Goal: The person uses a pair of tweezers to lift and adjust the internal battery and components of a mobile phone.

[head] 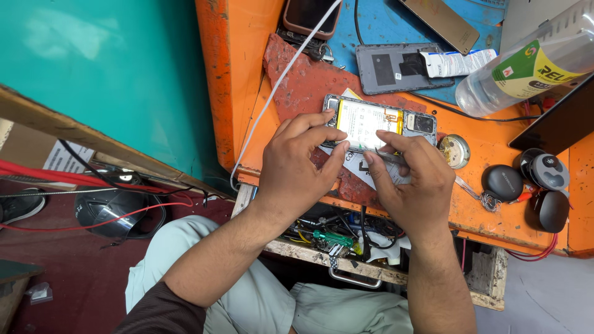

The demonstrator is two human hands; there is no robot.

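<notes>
An opened smartphone (pixel 378 119) lies back-up on the orange workbench (pixel 489 210), its white battery and camera module exposed. My left hand (pixel 298 166) steadies the phone's near left edge with thumb and fingers. My right hand (pixel 413 184) pinches thin metal tweezers (pixel 388 156), whose tips rest at the phone's lower edge near the battery. A piece of white printed paper (pixel 359 166) lies under the phone, between my hands.
A grey phone back cover (pixel 387 67) and a white tube (pixel 461 62) lie behind. A plastic bottle (pixel 526 71) rests at right, with black earbud cases (pixel 538 185) and a round metal tin (pixel 455 150). An open drawer (pixel 346 241) holds tools below. A white cable (pixel 278 80) crosses the bench.
</notes>
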